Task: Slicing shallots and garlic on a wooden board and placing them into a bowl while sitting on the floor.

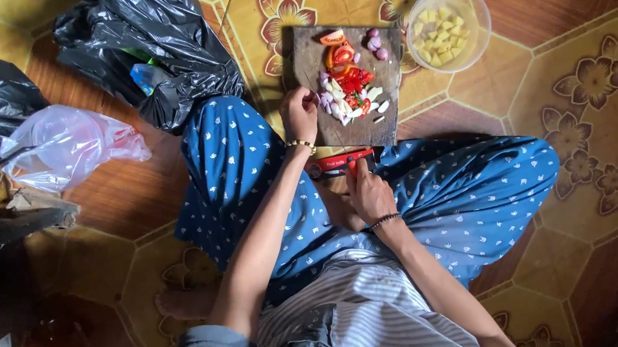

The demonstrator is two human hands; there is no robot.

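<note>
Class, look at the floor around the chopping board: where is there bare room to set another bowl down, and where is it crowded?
Bare floor lies right of the clear bowl and below it, above the knee. Left of the wooden board it is crowded: black bags and a clear bag. The board itself is covered with cut vegetables.

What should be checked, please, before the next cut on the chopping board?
1. Board flat on the floor: the wooden chopping board lies level in front of the crossed legs. Ok.
2. Left hand steadying: it rests at the board's near-left edge, fingers curled beside the pale slices. Ok.
3. Knife under control: the right hand holds the red-handled knife low over the lap, off the board. Blade hidden; cannot tell.
4. Free cutting space: tomato pieces and shallots crowd the board's middle. Not ok.
5. Bowl within reach: the clear bowl of yellow cubes sits just right of the board. Ok.
</note>
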